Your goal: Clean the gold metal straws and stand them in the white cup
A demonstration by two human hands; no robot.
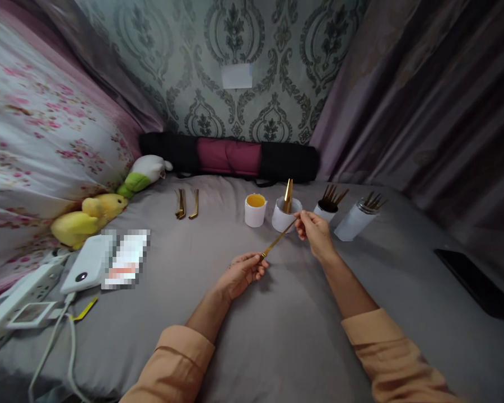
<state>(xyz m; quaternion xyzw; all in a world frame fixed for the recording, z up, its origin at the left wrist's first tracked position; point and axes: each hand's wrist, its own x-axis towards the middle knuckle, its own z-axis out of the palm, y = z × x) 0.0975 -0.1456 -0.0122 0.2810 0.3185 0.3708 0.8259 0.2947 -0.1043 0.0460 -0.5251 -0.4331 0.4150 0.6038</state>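
One gold tool (pixel 279 238), dial centre, held above the grey sheet (pixel 294 336), left hand (pixel 242 275) pinching its eight-o'clock end, right hand (pixel 317 233) pinching its two-o'clock end, gold pieces (pixel 289 199) in a white cup (pixel 281 223) at twelve o'clock, yellow-mouthed cup (pixel 255 215) between ten and eleven

No lettering, number or brand can be read. Clockwise from eight o'clock in the head view, the yellow strip (pixel 86 309), the dark oval on the white device (pixel 86 264), the block-blurred white-and-red card (pixel 126 258) and, at twelve, the pale sheet (pixel 237 76) on the patterned wall (pixel 273 33) show nothing legible.
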